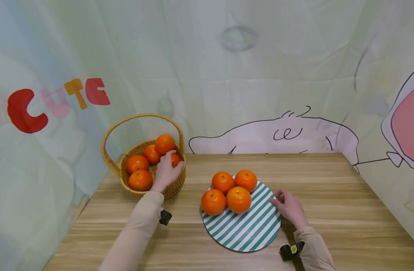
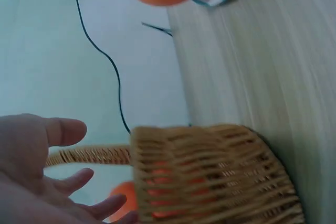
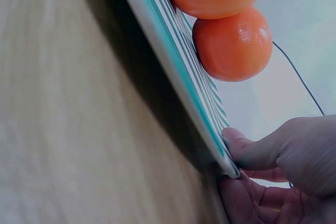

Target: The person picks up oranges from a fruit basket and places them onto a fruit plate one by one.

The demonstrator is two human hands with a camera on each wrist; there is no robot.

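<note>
A wicker basket (image 1: 174,185) with a tall arched handle stands at the left, holding several oranges. My left hand (image 1: 167,171) is over its right side, thumb and fingers spread about an orange (image 1: 175,160) by the rim. In the left wrist view the left hand (image 2: 39,174) shows parted fingers beside the basket wall (image 2: 210,177). A round green-and-white striped plate (image 1: 247,229) bears several oranges (image 1: 239,200) on its far left part. My right hand (image 1: 289,207) pinches the plate's right rim, thumb (image 3: 244,148) on top and fingers underneath.
The wooden table (image 1: 322,188) ends at the back against a printed curtain (image 1: 207,94). More curtain with coloured letters (image 1: 27,111) hangs along the left. The basket handle (image 1: 142,115) arches over the oranges, beyond my left hand.
</note>
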